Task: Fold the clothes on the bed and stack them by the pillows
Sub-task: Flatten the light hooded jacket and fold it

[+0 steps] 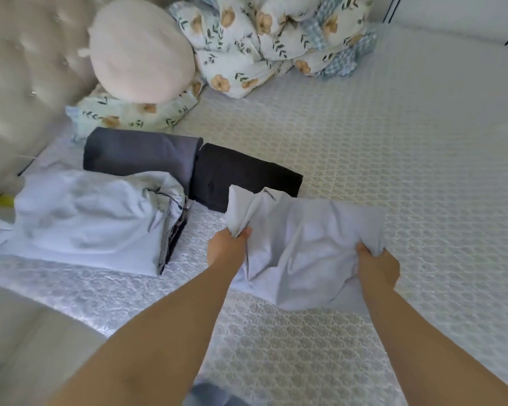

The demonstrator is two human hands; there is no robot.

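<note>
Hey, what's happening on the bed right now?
A person is folding laundry. Both hands grip a light grey garment lying rumpled on the bed: the left hand bunches its far corner, the right hand holds its near edge. Folded dark clothes and a pale stack already sit near the pillows.

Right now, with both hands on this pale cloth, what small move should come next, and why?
Probably pull the two hands apart to spread it flat. The left hand and right hand each grip a bunched edge of the pale garment, which lies crumpled on the mattress; the black folded garment beside it already looks done.
</note>
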